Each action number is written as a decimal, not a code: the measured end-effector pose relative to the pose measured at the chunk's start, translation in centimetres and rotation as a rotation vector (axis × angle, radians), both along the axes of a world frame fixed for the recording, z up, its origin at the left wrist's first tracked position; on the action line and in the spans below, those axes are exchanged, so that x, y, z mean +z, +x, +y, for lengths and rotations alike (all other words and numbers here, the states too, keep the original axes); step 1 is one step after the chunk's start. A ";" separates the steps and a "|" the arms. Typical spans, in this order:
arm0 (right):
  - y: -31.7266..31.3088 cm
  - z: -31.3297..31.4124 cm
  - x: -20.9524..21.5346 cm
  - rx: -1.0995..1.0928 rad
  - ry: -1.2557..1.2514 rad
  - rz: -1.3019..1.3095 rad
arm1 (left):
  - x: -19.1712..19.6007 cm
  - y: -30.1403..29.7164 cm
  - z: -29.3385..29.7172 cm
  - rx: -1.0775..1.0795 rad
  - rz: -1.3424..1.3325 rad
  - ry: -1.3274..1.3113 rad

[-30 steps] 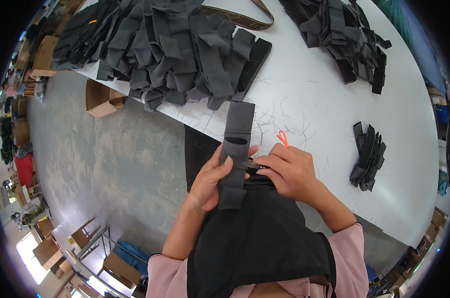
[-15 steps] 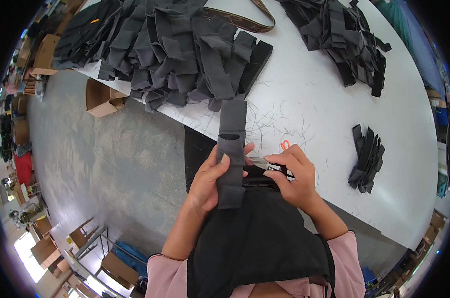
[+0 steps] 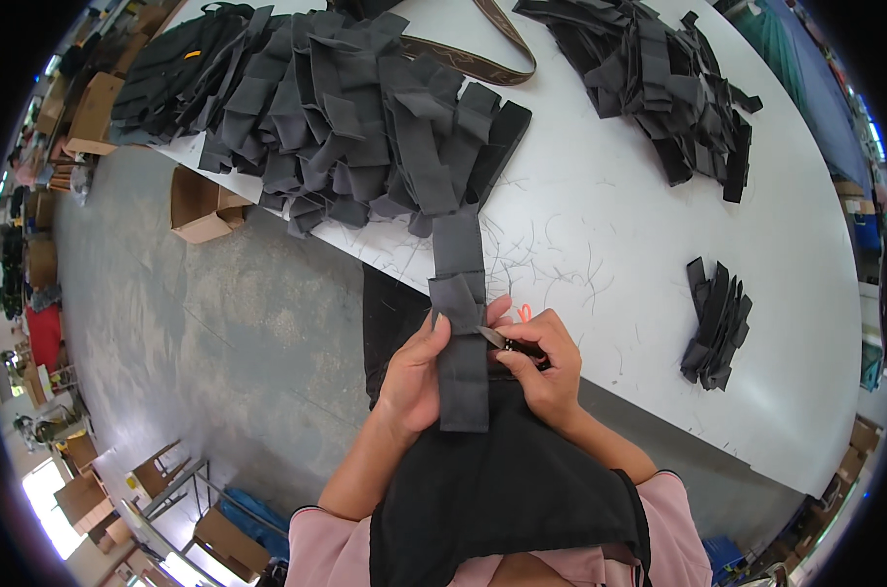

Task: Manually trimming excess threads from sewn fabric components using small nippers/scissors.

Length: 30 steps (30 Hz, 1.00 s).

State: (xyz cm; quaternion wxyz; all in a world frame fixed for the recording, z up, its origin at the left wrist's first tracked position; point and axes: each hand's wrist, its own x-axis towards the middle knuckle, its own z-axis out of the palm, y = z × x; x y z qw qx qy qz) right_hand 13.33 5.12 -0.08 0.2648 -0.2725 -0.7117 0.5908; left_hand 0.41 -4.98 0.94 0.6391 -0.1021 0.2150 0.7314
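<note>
**Dark strap snipped at the table's edge**

A wide white worktable (image 3: 639, 245) carries a big heap of dark grey fabric strips (image 3: 345, 117) at its far left, with a small stack of black strips (image 3: 714, 323) well apart on the right. A long dark grey fabric strap (image 3: 461, 323) hangs over the near edge. The left hand (image 3: 419, 377) clasps this strap, fingers wrapped around it. The right hand (image 3: 541, 367) pinches small metal snips (image 3: 497, 339), their tip touching the strap's edge.
</note>
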 end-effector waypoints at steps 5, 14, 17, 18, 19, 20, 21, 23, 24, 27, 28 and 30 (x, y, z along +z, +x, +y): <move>0.1 -0.5 -0.1 -0.052 -0.162 0.057 | 0.0 0.2 0.0 -0.011 -0.109 0.020; -0.8 2.0 2.6 0.164 0.342 -0.061 | 0.1 -0.3 -1.1 -0.262 0.767 -0.292; -1.4 2.6 2.7 0.322 0.368 -0.250 | 0.3 -1.0 -1.8 -0.409 0.860 -0.268; -1.5 2.8 3.0 0.329 0.367 -0.253 | 0.3 -1.1 -1.8 -0.405 0.855 -0.270; -1.5 2.9 3.2 0.370 0.373 -0.271 | 0.3 -1.2 -1.9 -0.427 0.863 -0.261; -1.6 3.1 3.4 0.409 0.380 -0.289 | 0.3 -1.2 -2.1 -0.449 0.872 -0.250; -1.6 3.2 3.5 0.415 0.377 -0.291 | 0.3 -1.3 -2.2 -0.446 0.867 -0.254; -1.8 3.5 3.6 0.461 0.413 -0.293 | 0.3 -1.6 -2.3 -0.490 0.877 -0.230; -1.9 3.5 3.6 0.463 0.412 -0.295 | 0.3 -1.7 -2.4 -0.490 0.874 -0.231; -1.9 3.5 3.5 0.477 0.469 -0.276 | 0.4 -1.9 -2.4 -0.511 0.878 -0.216; -1.9 3.6 3.4 0.476 0.480 -0.259 | 0.4 -1.9 -2.4 -0.509 0.862 -0.215; -1.8 3.5 3.3 0.476 0.491 -0.243 | 0.3 -1.9 -2.4 -0.508 0.845 -0.214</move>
